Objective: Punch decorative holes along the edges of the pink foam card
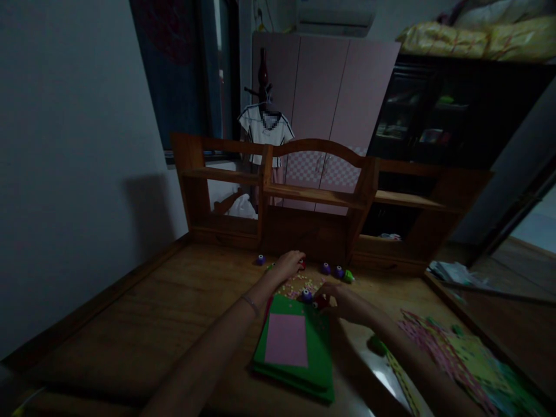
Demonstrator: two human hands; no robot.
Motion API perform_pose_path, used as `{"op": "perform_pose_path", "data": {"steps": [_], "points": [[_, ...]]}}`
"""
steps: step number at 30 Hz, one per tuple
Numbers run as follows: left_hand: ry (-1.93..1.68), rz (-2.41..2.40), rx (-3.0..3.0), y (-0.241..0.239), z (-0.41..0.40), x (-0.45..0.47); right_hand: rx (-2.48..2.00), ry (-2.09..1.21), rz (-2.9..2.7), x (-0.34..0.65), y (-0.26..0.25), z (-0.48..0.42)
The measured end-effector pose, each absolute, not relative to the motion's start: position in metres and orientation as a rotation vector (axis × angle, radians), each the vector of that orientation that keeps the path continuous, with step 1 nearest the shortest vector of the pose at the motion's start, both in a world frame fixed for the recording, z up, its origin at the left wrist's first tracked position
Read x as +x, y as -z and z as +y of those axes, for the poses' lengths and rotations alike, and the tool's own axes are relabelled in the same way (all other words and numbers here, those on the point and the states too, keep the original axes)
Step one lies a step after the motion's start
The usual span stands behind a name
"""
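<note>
My left hand (pixel 290 264) reaches to the back of the desk, its fingers curled over a small red paper punch (pixel 302 264). My right hand (pixel 343 301) is closed around another red paper punch (pixel 319 302) at the top edge of a green stack of sheets (pixel 295 379). Right beside that punch stands a purple paper punch (pixel 306 295). On the green stack lies a pink rectangular sheet (pixel 286 340). Small pale paper bits (pixel 292 285) are scattered between my hands.
More purple punches (pixel 260 260) (pixel 326 269) (pixel 339 271) and a green one (pixel 348 277) stand along the back. Cut paper strips and sheets (pixel 469 365) lie at right, with a green-ended patterned strip (pixel 399 373) under my right arm. A wooden shelf (pixel 313 197) borders the desk.
</note>
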State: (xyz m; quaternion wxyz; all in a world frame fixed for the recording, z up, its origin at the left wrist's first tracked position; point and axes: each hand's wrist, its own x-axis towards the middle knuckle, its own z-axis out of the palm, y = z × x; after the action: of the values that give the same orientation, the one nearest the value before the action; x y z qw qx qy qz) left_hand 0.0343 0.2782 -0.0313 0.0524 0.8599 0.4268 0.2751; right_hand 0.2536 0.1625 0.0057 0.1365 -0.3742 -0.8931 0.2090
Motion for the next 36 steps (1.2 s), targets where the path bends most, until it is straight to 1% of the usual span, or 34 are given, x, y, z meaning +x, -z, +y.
{"op": "perform_pose_path", "data": {"steps": [3, 7, 10, 12, 14, 17, 19, 22, 24, 26, 29, 31, 33, 36], "points": [[-1.024, 1.346, 2.564, 0.026, 0.271, 0.029, -1.073, -0.572, -2.638, 0.253, -0.001, 0.171], [-1.265, 1.463, 2.37, -0.008, 0.242, 0.012, -1.042, -0.456, -2.536, 0.251, -0.004, 0.187], [-1.204, 1.475, 2.264, -0.033, 0.196, 0.0, -1.117, -0.306, -2.341, 0.245, -0.005, 0.211], [-1.124, 1.447, 2.221, -0.04, 0.152, -0.004, -1.242, -0.179, -2.254, 0.239, -0.003, 0.231], [-1.057, 1.431, 2.155, -0.036, 0.103, -0.007, -1.391, -0.022, -2.238, 0.231, 0.002, 0.248], [-0.924, 1.434, 2.114, -0.013, 0.04, -0.014, -1.558, 0.191, -2.29, 0.221, 0.011, 0.261], [-0.854, 1.408, 2.141, 0.004, 0.014, -0.022, -1.593, 0.257, -2.311, 0.215, 0.012, 0.26], [-0.862, 1.436, 2.156, 0.02, 0.002, -0.034, -1.544, 0.32, -2.269, 0.205, 0.004, 0.239], [-0.906, 1.452, 2.149, 0.024, 0.008, -0.04, -1.441, 0.328, -2.241, 0.197, -0.007, 0.211], [-0.919, 1.448, 2.17, 0.025, 0.018, -0.042, -1.31, 0.268, -2.244, 0.189, -0.017, 0.174], [-0.787, 1.388, 2.307, 0.027, 0.03, -0.042, -1.214, 0.135, -2.283, 0.183, -0.022, 0.117], [-0.677, 1.35, 2.419, 0.028, 0.034, -0.04, -1.237, 0.078, -2.309, 0.185, -0.018, 0.093], [-0.588, 1.344, 2.526, 0.026, 0.033, -0.038, -1.296, 0.058, -2.326, 0.191, -0.01, 0.089], [-0.422, 1.377, 2.677, 0.019, 0.028, -0.033, -1.36, 0.028, -2.346, 0.199, 0.002, 0.111]]}}
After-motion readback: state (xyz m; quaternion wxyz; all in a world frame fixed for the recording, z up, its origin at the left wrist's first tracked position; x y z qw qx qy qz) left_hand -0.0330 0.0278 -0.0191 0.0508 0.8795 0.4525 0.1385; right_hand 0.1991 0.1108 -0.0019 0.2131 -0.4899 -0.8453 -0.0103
